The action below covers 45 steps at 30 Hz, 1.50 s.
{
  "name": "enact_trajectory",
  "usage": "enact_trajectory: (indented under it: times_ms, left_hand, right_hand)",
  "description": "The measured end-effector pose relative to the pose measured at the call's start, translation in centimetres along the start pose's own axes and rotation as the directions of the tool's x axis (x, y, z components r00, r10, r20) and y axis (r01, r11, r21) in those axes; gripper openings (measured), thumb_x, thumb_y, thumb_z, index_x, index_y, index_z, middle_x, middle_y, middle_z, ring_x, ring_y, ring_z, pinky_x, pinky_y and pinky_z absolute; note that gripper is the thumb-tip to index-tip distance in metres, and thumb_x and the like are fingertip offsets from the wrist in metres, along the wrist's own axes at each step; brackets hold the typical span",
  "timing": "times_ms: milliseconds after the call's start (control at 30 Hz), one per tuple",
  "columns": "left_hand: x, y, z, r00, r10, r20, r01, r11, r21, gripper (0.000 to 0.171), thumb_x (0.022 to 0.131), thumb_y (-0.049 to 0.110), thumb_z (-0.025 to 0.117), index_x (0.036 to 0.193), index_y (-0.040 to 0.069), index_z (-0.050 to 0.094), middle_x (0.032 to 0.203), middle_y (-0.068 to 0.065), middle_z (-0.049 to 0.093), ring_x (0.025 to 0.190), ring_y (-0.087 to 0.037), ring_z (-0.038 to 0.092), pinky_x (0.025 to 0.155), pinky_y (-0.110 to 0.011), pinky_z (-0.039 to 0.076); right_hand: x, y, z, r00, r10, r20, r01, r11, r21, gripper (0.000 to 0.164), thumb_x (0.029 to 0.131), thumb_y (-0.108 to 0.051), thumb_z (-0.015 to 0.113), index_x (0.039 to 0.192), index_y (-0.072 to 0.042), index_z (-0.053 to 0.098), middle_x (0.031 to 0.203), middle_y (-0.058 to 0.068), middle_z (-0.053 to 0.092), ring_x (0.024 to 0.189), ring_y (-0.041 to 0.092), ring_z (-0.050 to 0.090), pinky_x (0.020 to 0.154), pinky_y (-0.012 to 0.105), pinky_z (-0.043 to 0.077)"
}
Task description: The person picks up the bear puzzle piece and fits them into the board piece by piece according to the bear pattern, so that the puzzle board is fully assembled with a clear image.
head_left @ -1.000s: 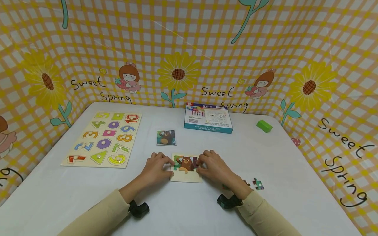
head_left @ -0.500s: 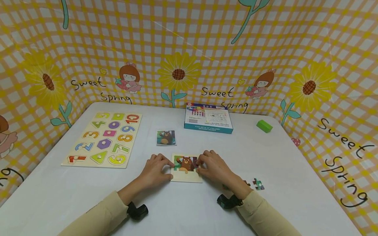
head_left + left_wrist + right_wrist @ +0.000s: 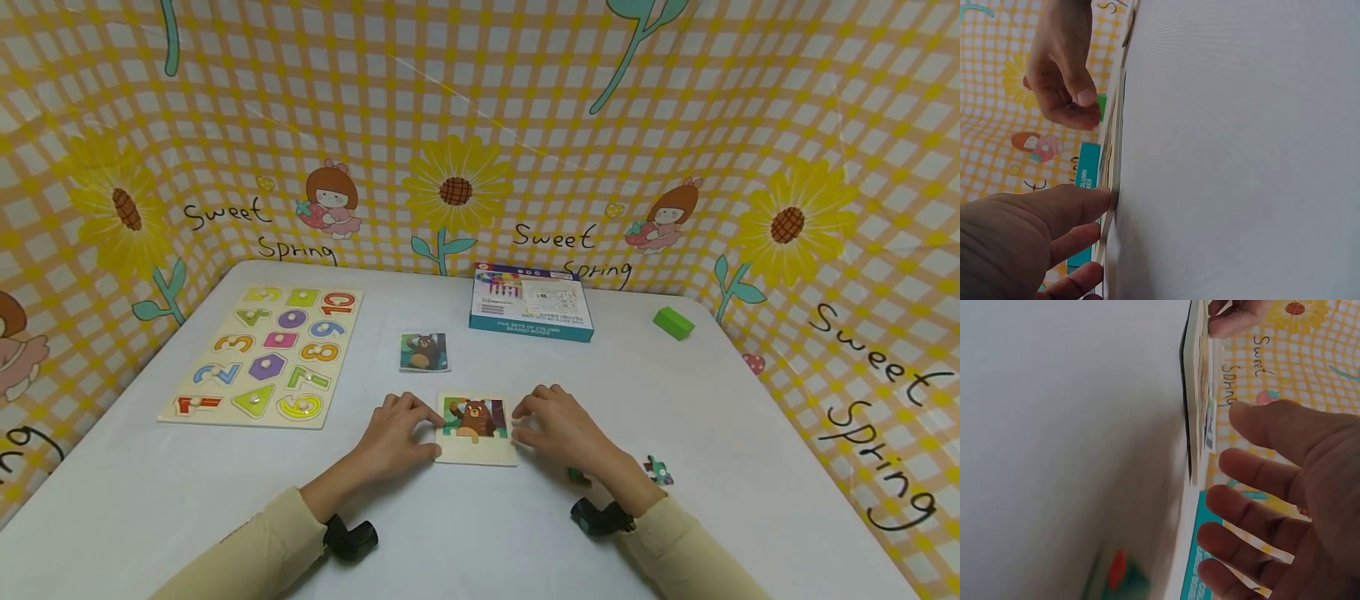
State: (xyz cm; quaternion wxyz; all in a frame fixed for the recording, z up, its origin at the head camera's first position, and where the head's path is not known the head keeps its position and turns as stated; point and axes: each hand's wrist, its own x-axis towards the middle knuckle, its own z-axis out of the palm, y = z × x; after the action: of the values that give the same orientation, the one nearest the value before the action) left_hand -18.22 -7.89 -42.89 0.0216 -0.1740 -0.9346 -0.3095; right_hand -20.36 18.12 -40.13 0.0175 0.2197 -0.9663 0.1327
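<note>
A small wooden puzzle board [image 3: 477, 451] lies flat, its upper part filled with pieces picturing a brown bear [image 3: 477, 417]; its lower strip is bare wood. My left hand [image 3: 397, 433] rests at the board's left side, thumb and fingers spread along that edge; the left wrist view has the thumb [image 3: 1094, 203] pressed to it. Just off the right edge is my right hand [image 3: 558, 429]. In the right wrist view its fingers [image 3: 1241, 506] are parted and hold nothing. Loose puzzle pieces, one green [image 3: 577, 476] and one teal [image 3: 659, 471], lie by the right forearm, which partly hides that area.
Behind the board lies a bear picture card [image 3: 423, 352]. A number-and-shape peg puzzle [image 3: 273, 358] is at the left. At the back stand a teal-edged box [image 3: 531, 304] and a green block [image 3: 672, 322]. A checked cloth [image 3: 450, 100] walls the table on three sides.
My right hand has let go of the puzzle at the board's right side and drawn back slightly to the right. The left hand stays at the left edge.
</note>
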Motion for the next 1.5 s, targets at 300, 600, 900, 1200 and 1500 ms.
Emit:
enact_trajectory:
  times_ms: [300, 600, 900, 1200, 1500]
  left_hand:
    - [0.0, 0.0, -0.1, 1.000, 0.003, -0.001, -0.003, 1.000, -0.006, 0.028, 0.073, 0.021, 0.077, 0.100, 0.015, 0.070, 0.107, -0.005, 0.057, 0.096, -0.022, 0.043, 0.083, -0.041, 0.033]
    - [-0.2, -0.1, -0.1, 0.999, 0.033, -0.021, -0.033, 0.999, -0.002, 0.028, 0.072, 0.020, 0.077, 0.099, 0.015, 0.070, 0.105, -0.005, 0.057, 0.096, -0.023, 0.043, 0.081, -0.040, 0.033]
    - [-0.1, -0.2, 0.0, 1.000, 0.002, 0.015, -0.002, 1.000, -0.019, 0.030, 0.073, 0.023, 0.077, 0.101, 0.017, 0.070, 0.108, -0.004, 0.057, 0.097, -0.021, 0.042, 0.082, -0.039, 0.032]
    - [0.1, -0.1, -0.1, 1.000, -0.010, 0.015, 0.010, 1.000, -0.022, 0.029, 0.073, 0.025, 0.077, 0.101, 0.019, 0.070, 0.108, -0.002, 0.057, 0.099, -0.021, 0.042, 0.082, -0.038, 0.032]
    - [0.1, -0.2, 0.0, 1.000, -0.011, 0.014, 0.012, 1.000, -0.023, 0.029, 0.074, 0.025, 0.077, 0.101, 0.019, 0.070, 0.108, -0.002, 0.057, 0.099, -0.021, 0.042, 0.083, -0.039, 0.032]
  right_hand:
    - [-3.1, 1.9, -1.4, 1.000, 0.009, -0.018, -0.009, 1.000, 0.011, 0.023, 0.077, -0.028, 0.075, 0.095, -0.014, 0.070, 0.096, -0.001, 0.062, 0.093, 0.017, 0.050, 0.084, 0.039, 0.042]
    - [-5.9, 3.4, -1.9, 0.999, 0.021, -0.034, -0.022, 0.999, -0.024, 0.026, 0.072, -0.028, 0.078, 0.092, -0.014, 0.070, 0.094, -0.003, 0.063, 0.088, 0.014, 0.047, 0.080, 0.036, 0.040]
    - [-7.9, 4.5, -1.8, 0.996, -0.034, -0.079, 0.031, 0.999, -0.034, 0.024, 0.073, -0.025, 0.078, 0.094, -0.018, 0.069, 0.093, -0.007, 0.061, 0.082, 0.007, 0.040, 0.074, 0.028, 0.035]
    - [-8.8, 5.0, -1.9, 0.999, 0.007, -0.041, -0.008, 0.999, -0.038, 0.029, 0.071, -0.028, 0.079, 0.097, -0.017, 0.069, 0.094, -0.009, 0.059, 0.083, 0.008, 0.040, 0.075, 0.030, 0.035]
    - [-9.1, 5.4, -1.7, 0.999, 0.000, -0.051, -0.001, 1.000, -0.024, 0.025, 0.073, -0.025, 0.079, 0.096, -0.019, 0.070, 0.095, -0.009, 0.059, 0.085, 0.006, 0.041, 0.075, 0.028, 0.037]
